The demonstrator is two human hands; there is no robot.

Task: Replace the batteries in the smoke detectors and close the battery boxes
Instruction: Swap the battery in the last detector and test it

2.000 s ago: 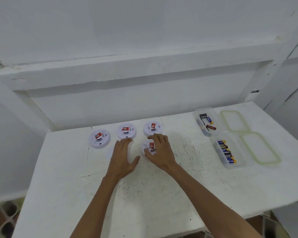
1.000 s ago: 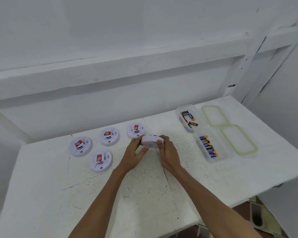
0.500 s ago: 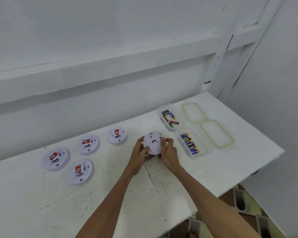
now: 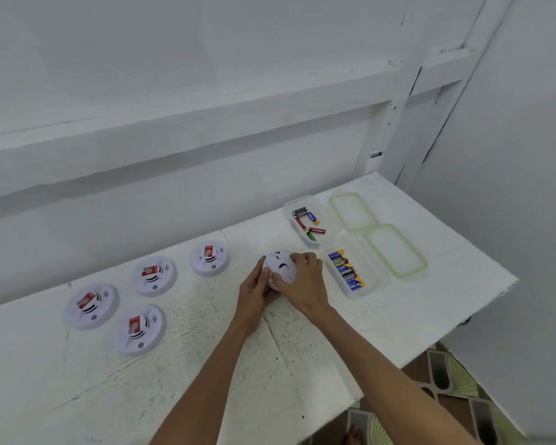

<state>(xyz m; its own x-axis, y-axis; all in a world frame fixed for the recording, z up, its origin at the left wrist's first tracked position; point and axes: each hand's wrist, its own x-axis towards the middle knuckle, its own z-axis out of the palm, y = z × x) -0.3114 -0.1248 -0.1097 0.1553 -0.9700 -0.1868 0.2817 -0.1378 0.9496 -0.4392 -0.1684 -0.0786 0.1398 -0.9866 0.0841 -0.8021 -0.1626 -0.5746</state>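
Observation:
A white round smoke detector (image 4: pixel 280 266) is held just above the table with its back side turned up. My left hand (image 4: pixel 256 292) grips its left edge and my right hand (image 4: pixel 302 282) grips its right side, fingers curled over the top. Several more detectors lie face up to the left, each with a red label: one (image 4: pixel 209 259) nearest, one (image 4: pixel 154 276) behind, one (image 4: pixel 91 305) far left, one (image 4: pixel 141 329) in front. A clear box (image 4: pixel 374 281) holds a row of batteries (image 4: pixel 347 274); a second clear box (image 4: pixel 322 213) holds a few loose batteries (image 4: pixel 305 220).
Two clear lids with green seals lie right of the boxes, one lid (image 4: pixel 352 211) at the back and the other lid (image 4: pixel 395 250) nearer. The white table (image 4: pixel 206 364) ends at a wall behind and an edge at the right, with patterned floor below.
Both hands lifted one detector from the group, carried it right toward the battery boxes and flipped it back side up. My view has swung right.

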